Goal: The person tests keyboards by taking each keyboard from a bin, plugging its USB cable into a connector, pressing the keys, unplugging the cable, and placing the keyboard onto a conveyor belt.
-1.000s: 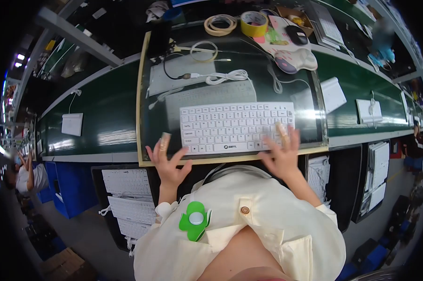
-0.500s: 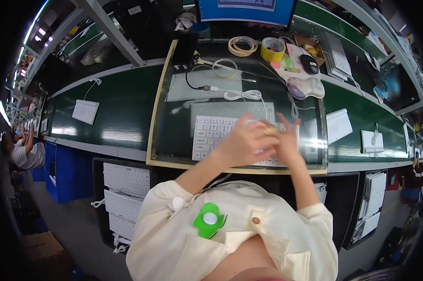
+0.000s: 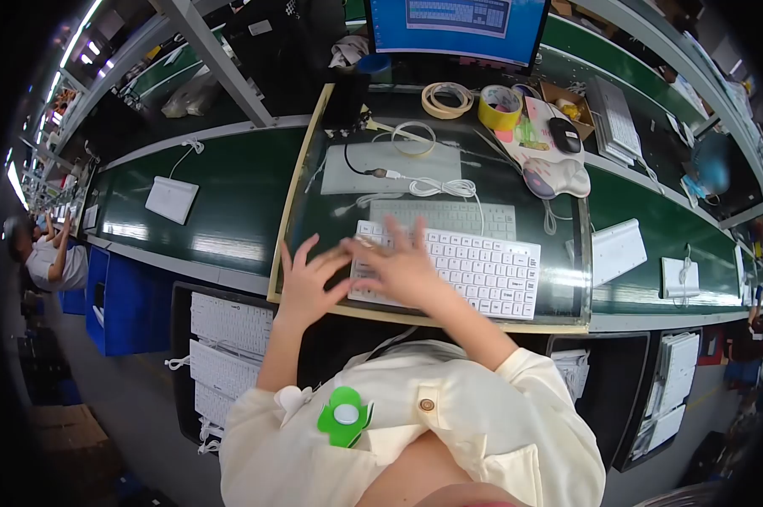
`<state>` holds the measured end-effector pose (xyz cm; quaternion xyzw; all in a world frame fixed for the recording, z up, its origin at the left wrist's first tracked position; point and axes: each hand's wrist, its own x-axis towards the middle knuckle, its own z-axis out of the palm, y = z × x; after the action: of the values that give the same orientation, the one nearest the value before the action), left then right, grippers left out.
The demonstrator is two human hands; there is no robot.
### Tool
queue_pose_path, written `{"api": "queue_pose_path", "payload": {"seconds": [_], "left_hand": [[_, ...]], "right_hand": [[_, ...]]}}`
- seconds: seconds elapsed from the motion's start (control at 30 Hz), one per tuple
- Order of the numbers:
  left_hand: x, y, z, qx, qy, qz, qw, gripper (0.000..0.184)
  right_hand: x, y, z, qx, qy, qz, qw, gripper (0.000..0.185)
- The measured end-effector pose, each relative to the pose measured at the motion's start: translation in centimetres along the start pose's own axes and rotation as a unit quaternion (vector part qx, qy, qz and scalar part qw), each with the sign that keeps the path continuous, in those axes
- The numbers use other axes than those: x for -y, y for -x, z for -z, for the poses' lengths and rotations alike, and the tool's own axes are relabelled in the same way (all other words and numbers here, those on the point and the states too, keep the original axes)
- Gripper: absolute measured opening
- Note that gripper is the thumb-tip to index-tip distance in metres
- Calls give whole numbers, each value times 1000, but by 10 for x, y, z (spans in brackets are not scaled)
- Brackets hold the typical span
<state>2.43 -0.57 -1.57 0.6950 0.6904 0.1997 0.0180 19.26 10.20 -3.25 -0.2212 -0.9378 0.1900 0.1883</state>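
Observation:
A white keyboard [image 3: 483, 270] lies on the glass-topped bench, its coiled white cable [image 3: 442, 187] behind it joined to a black lead. My right hand [image 3: 402, 266] is over the keyboard's left end, fingers spread. Beside it, at the keyboard's left edge, my left hand [image 3: 307, 283] has its fingers apart too. The fingertips of both hands come close together over the left keys; whether they touch each other or press keys I cannot tell. Neither hand visibly holds anything. A monitor [image 3: 457, 34] at the back displays a window with a keyboard layout.
Tape rolls [image 3: 499, 108] and a black mouse [image 3: 565, 133] on a patterned mouse pad [image 3: 559, 176] sit at the back right. More white keyboards fill a black bin [image 3: 183, 363] at lower left. White devices [image 3: 172, 199] rest on the green line, where another person [image 3: 56, 258] works.
Both hands have swept left along the keyboard, from its right half to its left end. The fingers are more spread now. My view has shifted slightly.

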Motion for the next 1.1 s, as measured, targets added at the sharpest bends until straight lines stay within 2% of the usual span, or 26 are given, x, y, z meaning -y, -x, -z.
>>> {"api": "queue_pose_path", "payload": {"seconds": [0.07, 0.1, 0.13, 0.17, 0.23, 0.3, 0.33, 0.43, 0.47, 0.5, 0.57, 0.63, 0.67, 0.73, 0.77, 0.87, 0.93, 0.97, 1.03, 1.07, 1.1], "left_hand": [[-18, -26, -15, -75, 36, -26, 996, 28], [-36, -40, -27, -63, 103, -55, 991, 26], [-54, -50, -45, -29, 209, -84, 974, 25], [-76, -60, -59, 32, 197, -169, 965, 28], [-129, -72, -86, 104, 211, -315, 919, 33], [-159, -68, -99, 111, 200, -350, 909, 35], [-158, -63, -98, 105, 173, -327, 923, 33], [-104, -41, -61, 134, 160, -210, 955, 29], [-80, -29, -48, 116, 132, -171, 969, 29], [-56, -16, -35, 99, 106, -133, 980, 29], [-17, 6, -16, 80, 36, -33, 996, 29], [0, 7, 7, 102, 48, 42, 993, 34], [-7, 2, 11, 64, 18, 49, 997, 38], [-28, -18, -7, 39, 44, 2, 998, 39], [-40, -30, -17, 24, 58, -21, 998, 40], [-85, -65, -42, 71, 81, -164, 981, 35], [-136, -79, -68, 92, 131, -285, 945, 28], [-157, -76, -85, 104, 170, -351, 915, 25], [-177, -62, -108, 124, 153, -407, 892, 25], [-179, -57, -118, 132, 146, -435, 879, 25], [-171, -55, -111, 142, 150, -398, 894, 25]], "right_hand": [[-21, 33, 38, 56, 24, -75, 995, 58], [-31, 56, 56, 50, 38, -132, 989, 58], [-40, 83, 70, 43, 53, -188, 980, 58], [-54, 112, 78, 13, 106, -221, 969, 57], [-78, 157, 99, -18, 126, -321, 938, 57], [-74, 164, 125, -58, 129, -412, 900, 57], [-73, 159, 126, -71, 159, -413, 894, 61], [-58, 117, 98, -66, 161, -285, 943, 67], [-44, 96, 82, -40, 87, -231, 968, 69], [-28, 75, 63, -15, 14, -175, 984, 70], [-1, 48, 17, 3, -25, 23, 999, 69], [9, 40, 11, -7, -18, 15, 1000, 69], [9, 40, 10, -10, -15, 10, 1000, 68], [-18, 66, 28, 11, 32, -75, 997, 68], [-25, 79, 54, 70, 54, -154, 984, 64], [-58, 146, 85, -24, 101, -293, 951, 63], [-70, 174, 102, -56, 123, -372, 919, 60], [-79, 187, 99, -114, 214, -368, 898, 59], [-77, 183, 107, -132, 221, -434, 863, 53], [-76, 178, 102, -155, 216, -402, 876, 50], [-74, 169, 93, -178, 213, -368, 887, 48]]}}
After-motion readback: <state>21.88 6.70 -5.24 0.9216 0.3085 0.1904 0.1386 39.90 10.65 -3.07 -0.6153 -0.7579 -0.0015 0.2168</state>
